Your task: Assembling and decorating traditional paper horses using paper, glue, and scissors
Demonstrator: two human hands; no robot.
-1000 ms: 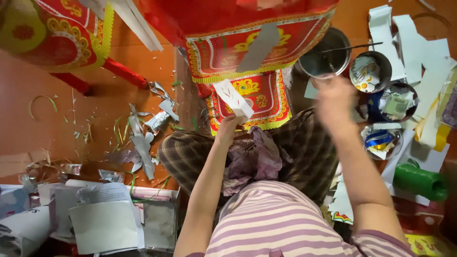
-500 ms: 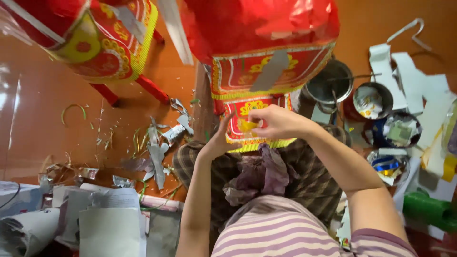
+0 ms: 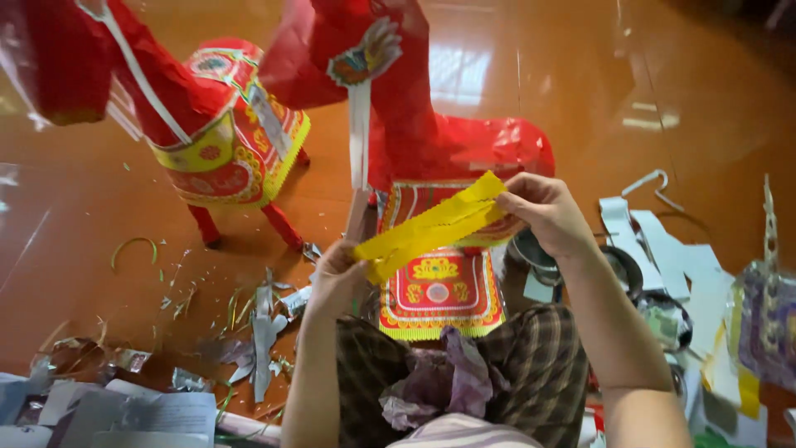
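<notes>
A yellow fringed paper strip (image 3: 431, 226) stretches between my two hands. My left hand (image 3: 336, 274) pinches its lower left end. My right hand (image 3: 543, 209) grips its upper right end. Behind the strip stands a red paper horse (image 3: 439, 124) with a red-and-yellow patterned saddle cloth (image 3: 439, 290) hanging down its side. The strip is held just in front of the horse's flank, over my lap.
A second red paper horse (image 3: 207, 133) stands at the left on the glossy orange floor (image 3: 580, 83). Paper scraps (image 3: 257, 332) litter the floor at lower left. White paper strips (image 3: 663, 241), small bowls (image 3: 622, 265) and a wire hanger (image 3: 655, 182) lie at the right.
The view has tilted up, showing both horses whole. My hands, earlier pressing at the saddle cloth, now hold a yellow fringed strip stretched between them.
</notes>
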